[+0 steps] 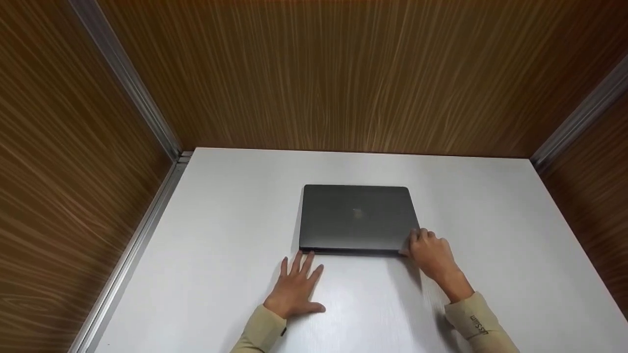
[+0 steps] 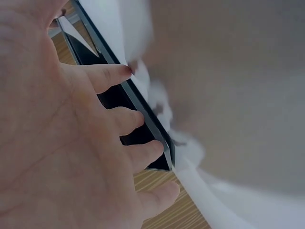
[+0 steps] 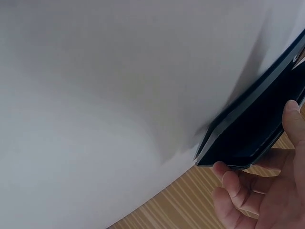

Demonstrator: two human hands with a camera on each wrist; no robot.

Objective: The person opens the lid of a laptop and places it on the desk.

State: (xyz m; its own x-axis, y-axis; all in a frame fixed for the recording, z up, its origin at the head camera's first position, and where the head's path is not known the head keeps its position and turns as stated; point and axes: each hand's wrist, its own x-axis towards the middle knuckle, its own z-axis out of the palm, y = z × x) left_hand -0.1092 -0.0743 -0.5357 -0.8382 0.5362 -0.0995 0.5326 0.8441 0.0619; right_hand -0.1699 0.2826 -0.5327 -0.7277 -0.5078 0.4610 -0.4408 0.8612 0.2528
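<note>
A dark laptop (image 1: pixel 354 223) is lying near the middle of the white table (image 1: pixel 235 206), lid facing up, in front of a wood-grain panel (image 1: pixel 314 73). The person's right hand (image 1: pixel 434 255) is gripping the laptop's near right corner, thumb and fingers curling about the edge there. The left hand (image 1: pixel 293 292) is spreading its 5 fingers wide, palm down, with at least 2 fingertips touching the near edge by the left corner.
</note>
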